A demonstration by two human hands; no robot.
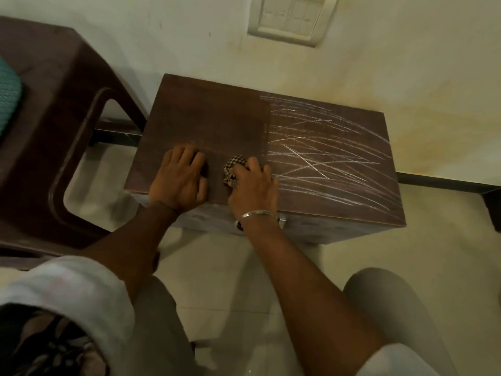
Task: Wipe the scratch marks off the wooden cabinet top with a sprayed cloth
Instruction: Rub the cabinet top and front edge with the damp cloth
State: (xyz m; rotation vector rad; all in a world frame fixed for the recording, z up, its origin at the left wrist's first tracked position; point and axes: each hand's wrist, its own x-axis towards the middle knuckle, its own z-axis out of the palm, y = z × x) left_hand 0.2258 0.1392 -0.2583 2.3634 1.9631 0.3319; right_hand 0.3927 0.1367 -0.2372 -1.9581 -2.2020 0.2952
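While my left hand (179, 180) lies palm down on the near left part of the wooden cabinet top (211, 118), fingers spread and holding nothing, my right hand (252, 185) is bunched around a small checked cloth (234, 165) just beside it, pressing the cloth onto the wood close to the near edge. The cloth pokes out from under my fingers on their far left side. White scratch marks (325, 158) cross the whole right half of the top, starting just right of my right hand, and the left half shows plain dark wood. A thin metal bangle (256, 213) sits on my right wrist and a ring (233, 181) on one finger of that hand. To the left of the cabinet stands a brown plastic chair (54, 104) with a teal cushion (8, 90) at the edge of view. On the far wall hangs a white switch plate (291, 19).
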